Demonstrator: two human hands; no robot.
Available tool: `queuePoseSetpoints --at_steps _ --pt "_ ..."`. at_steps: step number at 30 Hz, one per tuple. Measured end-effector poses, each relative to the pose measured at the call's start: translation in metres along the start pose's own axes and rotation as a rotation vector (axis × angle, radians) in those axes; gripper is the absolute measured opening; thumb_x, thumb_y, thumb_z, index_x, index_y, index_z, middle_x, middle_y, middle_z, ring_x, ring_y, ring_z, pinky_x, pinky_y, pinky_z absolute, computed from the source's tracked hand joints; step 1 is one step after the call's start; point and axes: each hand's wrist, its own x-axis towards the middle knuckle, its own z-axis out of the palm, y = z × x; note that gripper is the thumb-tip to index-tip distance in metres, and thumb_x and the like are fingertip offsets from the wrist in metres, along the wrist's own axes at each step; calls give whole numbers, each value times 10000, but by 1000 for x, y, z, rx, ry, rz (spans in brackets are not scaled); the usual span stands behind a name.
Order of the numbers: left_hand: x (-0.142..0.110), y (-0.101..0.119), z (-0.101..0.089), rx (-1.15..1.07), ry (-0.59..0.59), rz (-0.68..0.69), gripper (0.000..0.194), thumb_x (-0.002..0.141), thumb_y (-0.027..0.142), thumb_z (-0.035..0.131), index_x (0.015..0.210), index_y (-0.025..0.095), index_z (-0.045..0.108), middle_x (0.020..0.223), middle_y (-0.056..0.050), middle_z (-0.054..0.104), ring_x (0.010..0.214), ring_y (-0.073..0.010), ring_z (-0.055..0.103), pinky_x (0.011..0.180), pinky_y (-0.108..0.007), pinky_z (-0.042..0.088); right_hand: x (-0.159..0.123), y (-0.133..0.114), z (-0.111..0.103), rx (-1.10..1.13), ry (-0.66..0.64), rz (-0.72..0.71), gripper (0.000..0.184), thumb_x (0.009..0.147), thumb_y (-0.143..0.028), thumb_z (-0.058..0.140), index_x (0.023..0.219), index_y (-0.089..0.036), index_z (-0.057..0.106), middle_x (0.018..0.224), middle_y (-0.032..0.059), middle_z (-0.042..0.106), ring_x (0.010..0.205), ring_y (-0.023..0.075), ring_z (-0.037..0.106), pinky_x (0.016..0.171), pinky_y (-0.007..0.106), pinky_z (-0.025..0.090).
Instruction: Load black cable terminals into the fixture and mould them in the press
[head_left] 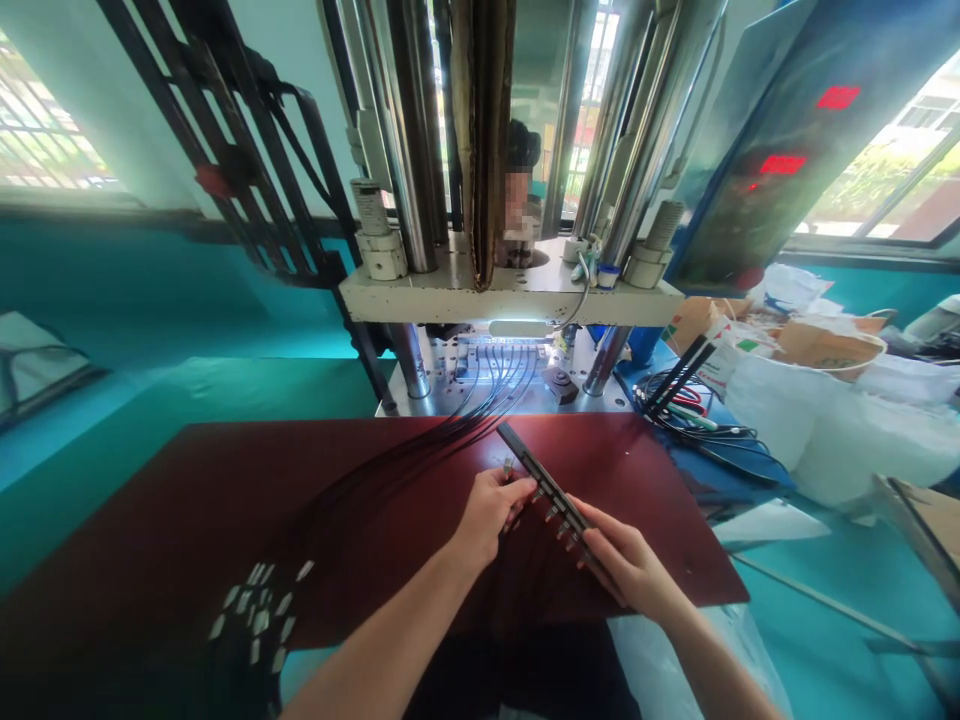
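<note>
My right hand (628, 560) grips the near end of a long dark bar (551, 490), held slanted above the red-brown table. Several small metal pieces stick out along the bar's left edge. My left hand (487, 515) is at the bar's left side, with thumb and fingers pinched close to it. A small light-coloured piece (509, 467) shows at its fingertips; its kind is too small to make out. Black cables (420, 440) run from the lit press bed (442, 378) across the table to the left, beyond the bar's far end.
Several cable ends with pale metal connectors (260, 620) hang at the table's (660, 500) front left. Behind stands a press with a white plate (450, 300) and steel columns. A blue side stand (757, 470) holds coiled cables at right, beside white sacks (847, 410).
</note>
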Motion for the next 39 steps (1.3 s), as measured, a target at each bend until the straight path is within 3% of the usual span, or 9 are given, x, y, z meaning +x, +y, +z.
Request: queuePoseSetpoints --at_steps 3,7,12,19,29,32,36,39 --pt "-2 -1 -1 64 17 71 262 591 346 651 592 146 482 381 86 343 329 -20 246 337 -162 158 1 0 2 -31 -5 6 597 825 -526 500 1303 -175 435 592 -9 546 368 29 300 328 147 223" --pt "-6 -2 -2 4 71 118 304 652 430 616 689 158 486 503 64 424 388 -35 330 354 -153 256 -1 -7 3 43 42 2 605 809 -528 520 1279 -151 459 556 -13 540 329 22 289 289 143 174" --pt "-8 -3 -3 35 165 132 296 662 436 591 709 162 490 526 70 403 399 -31 318 364 -145 281 -4 -12 2 96 71 10 529 825 -479 530 1254 -173 483 666 19 610 326 3 320 295 126 209" --pt "-4 4 -3 137 145 108 327 648 463 556 604 152 466 448 77 339 351 -20 246 326 -147 156 -3 -6 -3 82 11 22 553 820 -499 524 1269 -181 472 645 17 608 316 9 317 282 123 206" --pt "1 3 -6 200 102 123 331 655 442 554 530 181 393 393 92 276 317 -25 197 334 -185 119 0 -2 0 9 9 16 571 824 -514 507 1286 -182 460 611 -4 556 388 32 315 350 149 256" --pt "3 4 -10 254 92 170 316 678 417 542 531 175 402 407 87 286 325 -23 195 341 -186 124 2 -4 2 -36 -16 11 608 818 -529 506 1305 -172 438 572 -17 520 405 44 315 354 152 252" --pt "4 7 -15 309 27 189 348 710 473 516 562 170 428 449 55 382 353 -48 319 346 -182 214 2 -7 3 -17 14 20 652 793 -562 516 1298 -156 449 557 -17 516 369 42 304 311 154 202" --pt "4 7 -18 248 76 189 365 736 539 468 697 176 461 472 72 370 347 -46 302 332 -164 210 -1 -9 2 26 27 12 615 807 -537 515 1288 -159 456 574 -12 542 340 28 302 298 151 200"
